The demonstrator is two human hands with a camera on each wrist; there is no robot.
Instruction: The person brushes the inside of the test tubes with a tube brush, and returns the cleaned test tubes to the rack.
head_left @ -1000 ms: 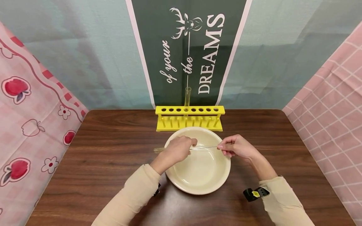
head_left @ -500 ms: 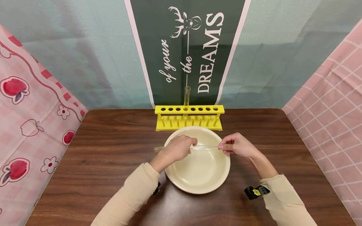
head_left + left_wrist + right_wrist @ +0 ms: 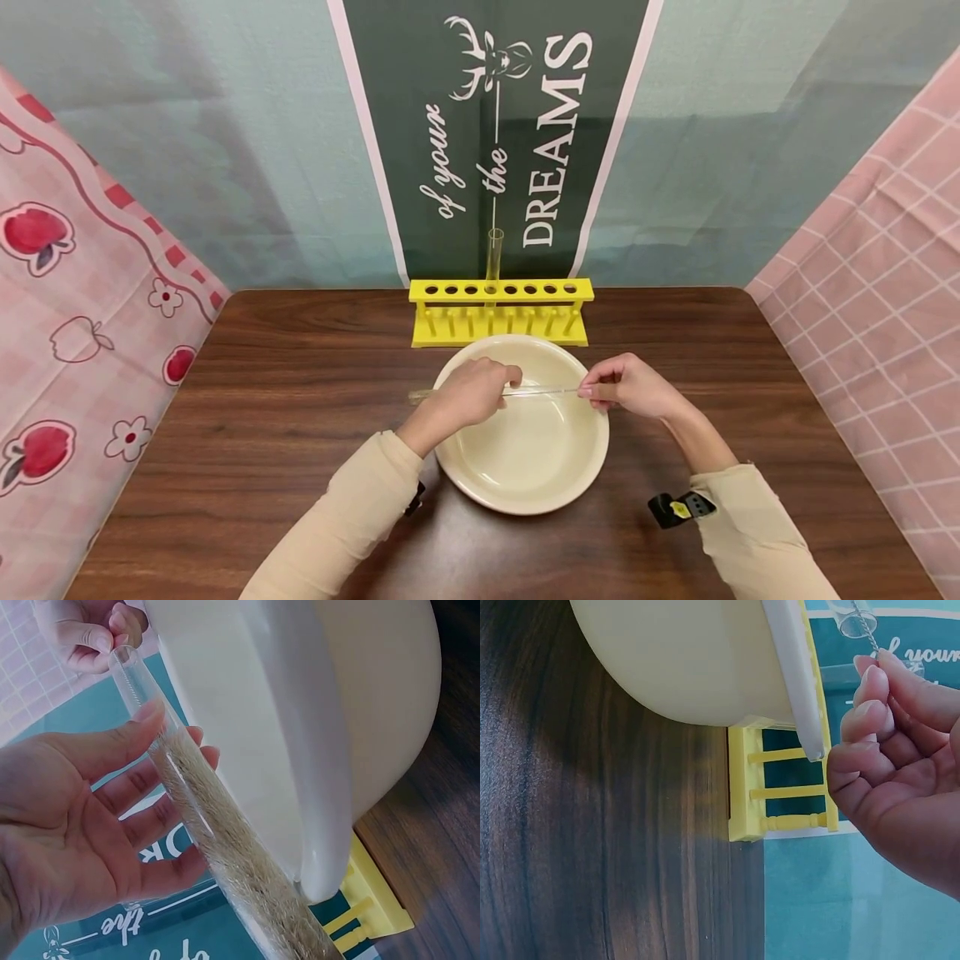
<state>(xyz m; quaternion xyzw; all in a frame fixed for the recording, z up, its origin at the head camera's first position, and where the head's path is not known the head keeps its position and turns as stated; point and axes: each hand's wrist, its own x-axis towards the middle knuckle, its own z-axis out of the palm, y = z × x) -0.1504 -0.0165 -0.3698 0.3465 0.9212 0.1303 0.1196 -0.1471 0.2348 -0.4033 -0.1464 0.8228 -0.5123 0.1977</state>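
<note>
My left hand grips a clear glass test tube, held nearly level over the cream basin. A test tube brush fills the tube's far part, its pale bristles pressed against the glass. In the left wrist view, thumb and fingers lie around the tube near its mouth. My right hand pinches the brush's twisted wire handle between thumb and fingertip, just outside the mouth. The closed end of the tube pokes out left of my left wrist in the head view.
Behind the basin stands a yellow test tube rack with a row of holes and pegs. Another clear test tube stands upright in it. All rest on a dark wooden table, with cloth hangings behind and at both sides.
Both hands stay in almost the same place. The right fingers have shifted slightly on the wire, the lower ones drawing in a little.
</note>
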